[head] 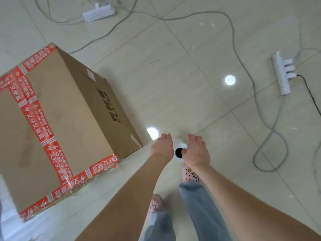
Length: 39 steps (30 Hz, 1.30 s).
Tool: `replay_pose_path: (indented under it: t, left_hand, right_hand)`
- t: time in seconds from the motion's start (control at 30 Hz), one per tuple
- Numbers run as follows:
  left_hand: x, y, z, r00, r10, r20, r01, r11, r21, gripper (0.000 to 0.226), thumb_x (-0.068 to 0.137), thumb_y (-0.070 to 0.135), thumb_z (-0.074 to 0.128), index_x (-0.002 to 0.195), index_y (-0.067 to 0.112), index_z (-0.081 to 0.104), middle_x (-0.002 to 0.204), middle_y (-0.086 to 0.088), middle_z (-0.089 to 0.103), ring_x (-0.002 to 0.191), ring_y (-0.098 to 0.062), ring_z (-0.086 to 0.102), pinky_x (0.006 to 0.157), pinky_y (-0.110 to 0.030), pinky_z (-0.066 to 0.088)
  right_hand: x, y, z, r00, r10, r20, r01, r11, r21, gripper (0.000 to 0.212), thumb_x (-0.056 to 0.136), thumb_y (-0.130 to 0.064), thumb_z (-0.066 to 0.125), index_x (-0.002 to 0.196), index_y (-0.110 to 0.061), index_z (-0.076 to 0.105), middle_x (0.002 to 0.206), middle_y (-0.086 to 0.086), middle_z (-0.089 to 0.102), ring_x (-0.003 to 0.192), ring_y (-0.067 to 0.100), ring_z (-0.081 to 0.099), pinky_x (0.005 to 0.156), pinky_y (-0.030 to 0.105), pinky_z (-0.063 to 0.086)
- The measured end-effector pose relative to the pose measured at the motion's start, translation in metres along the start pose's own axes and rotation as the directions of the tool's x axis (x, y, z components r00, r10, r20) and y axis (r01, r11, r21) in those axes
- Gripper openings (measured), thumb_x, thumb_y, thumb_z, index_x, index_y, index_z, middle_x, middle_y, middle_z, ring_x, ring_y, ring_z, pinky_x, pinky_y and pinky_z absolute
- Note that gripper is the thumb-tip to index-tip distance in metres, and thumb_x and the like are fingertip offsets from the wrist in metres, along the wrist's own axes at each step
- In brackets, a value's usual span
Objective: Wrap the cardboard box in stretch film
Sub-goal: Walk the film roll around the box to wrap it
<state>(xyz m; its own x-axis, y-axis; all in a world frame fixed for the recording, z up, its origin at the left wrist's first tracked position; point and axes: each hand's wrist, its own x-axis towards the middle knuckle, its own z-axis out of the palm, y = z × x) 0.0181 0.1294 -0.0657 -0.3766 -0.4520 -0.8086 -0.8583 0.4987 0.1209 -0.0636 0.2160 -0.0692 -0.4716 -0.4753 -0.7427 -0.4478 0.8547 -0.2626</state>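
Observation:
A large cardboard box (69, 110) sealed with red printed tape stands on the tiled floor at the left. To the right of its near corner I hold a white stretch film roll (179, 160) upright, its dark core hole facing up. My left hand (162, 146) grips the roll's left side. On the other side my right hand (197, 153) holds it, with the thumb at the core hole. A hazy sheet of film (111, 173) runs from the roll leftward along the box's near side. The lower part of the roll is hidden by my hands.
One white power strip (99, 13) lies at the top, another power strip (283, 73) at the right. Grey and black cables (260, 105) loop across the floor on the right. My feet in pink slippers (190, 174) stand right below the roll.

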Motion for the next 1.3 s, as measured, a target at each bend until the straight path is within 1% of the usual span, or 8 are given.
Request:
replay_pose_path:
  t: [0.17,0.37,0.47,0.57,0.7,0.87,1.17,1.3]
  left_hand:
    - [0.028,0.009,0.012,0.997,0.033,0.072,-0.031,0.999,-0.026,0.042,0.093,0.015,0.054,0.131,0.010,0.039,0.127,-0.009,0.045,0.108,-0.029,0.056,0.070,-0.034,0.043]
    - [0.052,0.012,0.035,0.982,0.067,0.179,-0.065,0.998,-0.015,0.057,0.092,0.016,0.052,0.143,0.016,0.026,0.119,-0.011,0.052,0.105,-0.031,0.057,0.069,-0.034,0.042]
    - [0.065,0.011,0.038,0.981,0.085,0.174,-0.086,0.996,-0.006,0.060,0.094,0.015,0.048,0.147,0.022,0.022,0.113,-0.011,0.057,0.100,-0.029,0.059,0.067,-0.032,0.043]
    - [0.078,0.005,0.024,0.989,0.020,0.144,-0.005,0.994,-0.107,0.057,0.094,0.016,0.043,0.147,0.029,0.024,0.117,-0.013,0.058,0.107,-0.032,0.058,0.076,-0.036,0.046]
    - [0.095,-0.013,-0.016,0.996,-0.051,0.068,0.061,0.987,-0.151,0.037,0.093,0.019,0.040,0.128,0.023,0.048,0.113,-0.009,0.060,0.105,-0.029,0.060,0.073,-0.033,0.045]
    - [0.116,-0.051,-0.066,0.991,-0.119,-0.058,0.106,0.976,-0.191,0.025,0.090,0.024,0.042,0.109,0.022,0.058,0.100,-0.003,0.063,0.078,-0.022,0.051,0.057,-0.026,0.035]
    - [0.156,-0.125,-0.125,0.948,-0.303,-0.097,0.251,0.900,-0.357,0.021,0.089,0.029,0.046,0.096,0.016,0.061,0.088,-0.004,0.064,0.076,-0.024,0.060,0.056,-0.025,0.041]
    - [0.159,-0.147,-0.121,0.915,-0.400,-0.050,0.315,0.786,-0.533,0.025,0.090,0.028,0.043,0.101,0.016,0.063,0.089,-0.004,0.064,0.078,-0.024,0.058,0.058,-0.026,0.040]
  right_hand:
    - [0.022,0.007,0.012,0.969,0.138,0.204,-0.148,0.988,0.035,0.054,0.092,-0.033,0.051,0.139,-0.017,0.030,0.130,0.009,0.043,0.110,0.032,0.056,0.080,0.036,0.043]
    - [0.051,0.010,0.029,0.920,0.246,0.305,-0.290,0.951,0.107,0.052,0.085,-0.023,0.054,0.134,-0.019,0.037,0.109,0.009,0.061,0.084,0.025,0.053,0.068,0.028,0.041]
    - [0.064,0.007,0.033,0.948,0.192,0.255,-0.205,0.978,0.025,0.026,0.083,-0.019,0.050,0.109,-0.020,0.051,0.085,0.002,0.058,0.075,0.023,0.053,0.061,0.027,0.039]
    - [0.076,-0.006,0.027,0.984,0.127,0.129,-0.123,0.992,-0.039,0.013,0.083,-0.021,0.046,0.090,-0.019,0.056,0.085,0.002,0.064,0.071,0.023,0.051,0.058,0.027,0.036]
    - [0.093,-0.048,0.000,0.994,0.045,0.104,-0.038,0.997,-0.064,0.009,0.083,-0.020,0.048,0.081,-0.026,0.054,0.078,-0.002,0.057,0.074,0.024,0.051,0.060,0.024,0.034]
    - [0.131,-0.107,-0.022,0.990,-0.102,0.096,0.115,0.984,-0.135,0.020,0.082,-0.018,0.048,0.095,-0.020,0.063,0.100,0.004,0.068,0.094,0.030,0.060,0.067,0.027,0.037]
    - [0.188,-0.207,-0.021,0.971,-0.241,0.008,0.237,0.949,-0.206,0.022,0.082,-0.016,0.051,0.100,-0.017,0.064,0.102,0.007,0.066,0.095,0.029,0.060,0.066,0.028,0.036]
    - [0.185,-0.222,-0.006,0.988,-0.149,-0.032,0.148,0.988,-0.035,0.027,0.087,-0.024,0.053,0.112,-0.015,0.058,0.105,0.008,0.064,0.097,0.030,0.059,0.068,0.028,0.036]
